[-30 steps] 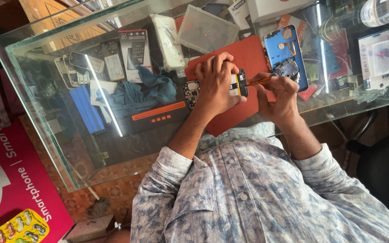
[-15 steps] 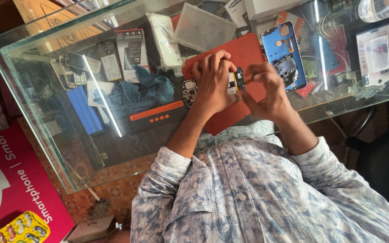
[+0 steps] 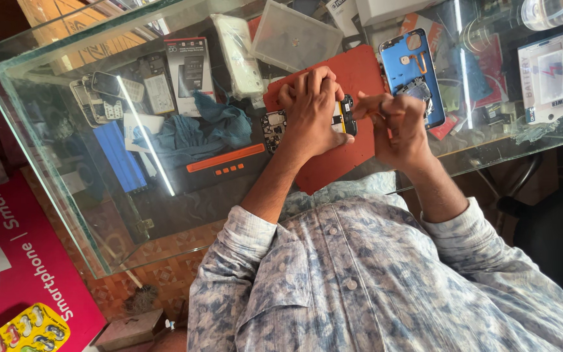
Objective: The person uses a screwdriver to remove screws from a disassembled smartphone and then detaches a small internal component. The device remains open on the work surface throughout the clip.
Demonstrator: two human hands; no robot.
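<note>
My left hand [image 3: 311, 111] lies over an opened phone [image 3: 345, 117], pressing it onto a red work mat [image 3: 353, 163]; only the phone's dark insides and a yellow strip show beside my palm. My right hand [image 3: 399, 120] is just right of it, thumb and forefinger pinched together at the phone's right edge. Whatever is in that pinch is too small to make out. A small circuit board [image 3: 274, 129] lies on the mat's left edge by my left wrist.
A blue phone frame [image 3: 412, 75] lies beyond my right hand. The glass table [image 3: 86, 215] shows a blue cloth [image 3: 210, 127], an orange-and-black device [image 3: 223, 163], boxes and old keypad phones [image 3: 105, 94] beneath. A clear plastic case [image 3: 294, 36] sits farther back. A red sign [image 3: 14, 261] lies on the floor.
My right hand has closed in on the phone, its fingers now pinched at the edge. My left hand stays on the phone. The view has shifted slightly.
</note>
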